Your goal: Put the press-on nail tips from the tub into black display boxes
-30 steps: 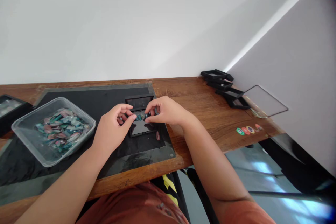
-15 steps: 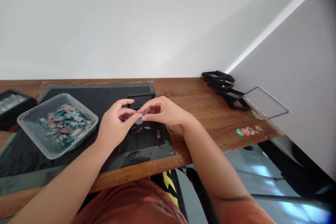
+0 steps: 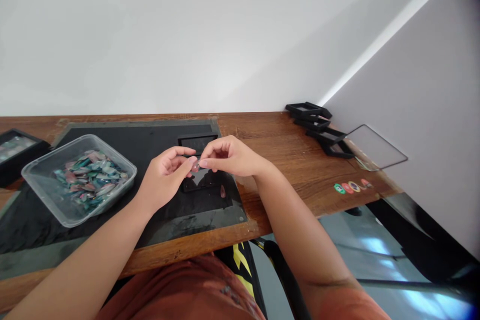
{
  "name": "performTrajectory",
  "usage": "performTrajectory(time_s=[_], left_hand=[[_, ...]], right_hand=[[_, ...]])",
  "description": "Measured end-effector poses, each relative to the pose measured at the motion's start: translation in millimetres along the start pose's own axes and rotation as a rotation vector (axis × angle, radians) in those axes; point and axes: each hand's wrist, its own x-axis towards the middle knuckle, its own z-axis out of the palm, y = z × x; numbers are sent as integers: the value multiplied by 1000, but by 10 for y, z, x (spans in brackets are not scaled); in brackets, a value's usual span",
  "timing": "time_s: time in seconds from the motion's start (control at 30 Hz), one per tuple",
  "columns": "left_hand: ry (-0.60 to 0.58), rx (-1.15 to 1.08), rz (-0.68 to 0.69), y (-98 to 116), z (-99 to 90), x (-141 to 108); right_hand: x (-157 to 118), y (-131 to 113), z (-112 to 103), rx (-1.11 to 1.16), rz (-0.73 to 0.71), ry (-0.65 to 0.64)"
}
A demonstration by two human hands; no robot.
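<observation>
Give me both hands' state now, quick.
Left hand: fingers pinched on a small pink piece.
Right hand: fingers pinched on the same piece.

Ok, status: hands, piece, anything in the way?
Left hand and right hand pinch one pinkish nail tip above the black case. Loose tip on mat beside case.

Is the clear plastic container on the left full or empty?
Partly full: the clear container holds a layer of teal and pink pieces covering its bottom.

The hands [image 3: 197, 165] hide most of the black case [image 3: 198, 180].
</observation>
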Motion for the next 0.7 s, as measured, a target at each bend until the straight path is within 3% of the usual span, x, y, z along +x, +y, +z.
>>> performTrajectory(time_s=[0.13,0.3,0.47,0.6,0.7], left_hand=[[14,144,68,-38,-29,-10],[233,746,285,-72,-133,-1],[129,980,262,-155,-200,30],[124,1016,270,-196,-204,26],[117,1042,289,-218,-218,27]], right_hand=[[-10,-24,-60,-40,141,-47],[-44,-32,-154,-185,238,-46],[-74,38,-269,-353,277,21],[-60,132,-304,-522,270,108],[-45,158,-298,-576,272,101]])
